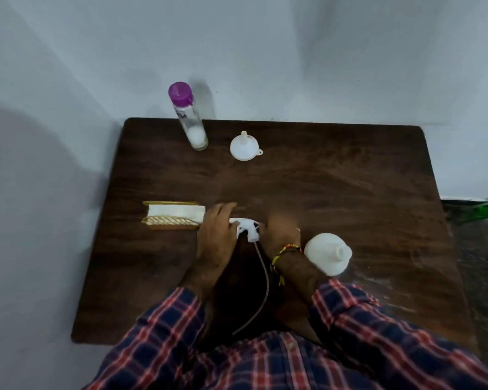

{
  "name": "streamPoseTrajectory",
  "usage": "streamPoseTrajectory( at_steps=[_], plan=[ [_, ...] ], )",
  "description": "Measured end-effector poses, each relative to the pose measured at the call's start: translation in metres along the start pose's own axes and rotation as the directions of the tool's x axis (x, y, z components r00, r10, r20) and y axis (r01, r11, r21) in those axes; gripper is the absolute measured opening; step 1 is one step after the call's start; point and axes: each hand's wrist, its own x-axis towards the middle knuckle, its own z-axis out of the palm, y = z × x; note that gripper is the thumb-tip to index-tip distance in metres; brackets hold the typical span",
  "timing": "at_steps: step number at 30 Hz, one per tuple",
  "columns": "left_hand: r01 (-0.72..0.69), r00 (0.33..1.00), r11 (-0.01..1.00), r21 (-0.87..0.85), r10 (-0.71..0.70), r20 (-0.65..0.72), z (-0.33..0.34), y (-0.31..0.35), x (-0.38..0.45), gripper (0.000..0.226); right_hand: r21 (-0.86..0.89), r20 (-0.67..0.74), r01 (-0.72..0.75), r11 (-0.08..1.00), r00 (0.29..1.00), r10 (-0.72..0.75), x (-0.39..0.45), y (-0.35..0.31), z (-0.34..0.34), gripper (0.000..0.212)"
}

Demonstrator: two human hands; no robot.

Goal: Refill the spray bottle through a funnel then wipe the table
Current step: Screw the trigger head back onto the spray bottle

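Sprayer head (pixel 247 228) off, grasped by left hand (pixel 217 229) and right hand (pixel 279 232); bottle (pixel 328 257) open, funnel (pixel 244 147) unused, wiping left.

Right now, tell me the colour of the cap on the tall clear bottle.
Purple cap on the clear bottle; the head view shows it best.

On the tabletop (pixel 350 192), far edge by the wall, we note a tall capped bottle (pixel 188 116) standing left of center. Just right of it, apart, a funnel (pixel 244 147) sits mouth-down, spout up. Nearer, on the left, a napkin holder (pixel 171 219) with napkins in it. Right of that, the spray head (pixel 245 226) lies between our left hand (pixel 216 235) and right hand (pixel 281 235), tube trailing toward us. The open spray bottle (pixel 328 256) stands right of the right wrist.
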Motion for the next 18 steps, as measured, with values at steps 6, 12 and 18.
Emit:
streamPoseTrajectory(
  at_steps=[6, 12, 18],
  plan=[
    [0.235, 0.954, 0.972, 0.026, -0.236, 0.183, -0.003, -0.024, -0.05, 0.043, 0.095, -0.022, 0.044, 0.995, 0.999, -0.042, -0.017, -0.02, 0.022, 0.067],
    [0.293, 0.893, 0.954, 0.059, -0.295, 0.34, -0.009, -0.024, -0.056, 0.055, 0.173, -0.043, 0.08, 0.982, 0.996, -0.074, -0.007, -0.019, 0.029, 0.058],
    [0.276, 0.93, 0.961, -0.033, -0.258, 0.261, -0.023, -0.005, -0.055, 0.049, 0.43, -0.393, 0.292, 0.854, 0.912, -0.115, -0.017, -0.017, -0.017, 0.041]
  ],
)
